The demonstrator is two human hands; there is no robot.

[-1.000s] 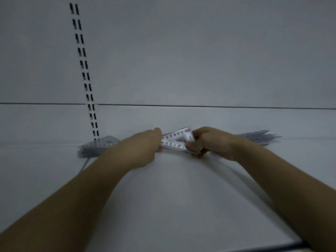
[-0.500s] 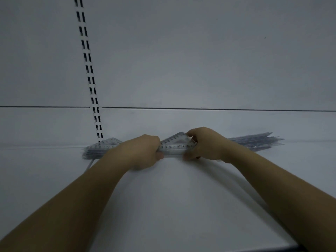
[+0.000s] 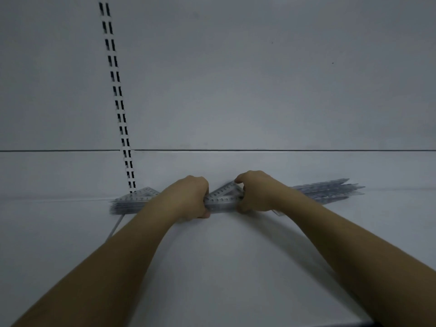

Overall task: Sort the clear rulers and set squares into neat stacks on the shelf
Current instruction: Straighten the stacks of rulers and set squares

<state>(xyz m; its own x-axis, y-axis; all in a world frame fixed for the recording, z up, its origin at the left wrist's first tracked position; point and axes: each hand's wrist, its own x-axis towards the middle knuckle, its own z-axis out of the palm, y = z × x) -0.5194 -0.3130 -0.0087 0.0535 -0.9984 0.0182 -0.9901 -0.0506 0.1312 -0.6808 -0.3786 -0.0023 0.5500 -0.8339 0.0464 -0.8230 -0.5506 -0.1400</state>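
SHELF, STOCKROOM: A person's left hand and right hand each curl round one end of a small stack of clear set squares, apparently squaring it up. The stack sits at the back of the shelf, approx. midway betw. two other piles. A second stack of set squares lies just to the left, below the slotted rail. A fanned pile of rulers lies to the right, behind the right wrist. By the look of it the plastic is light, stiff, slick & brittle at the corners. Pieces will likely slide over one another, so they're best gripped by the edges w/ pressure from both ends, not by the flat faces.
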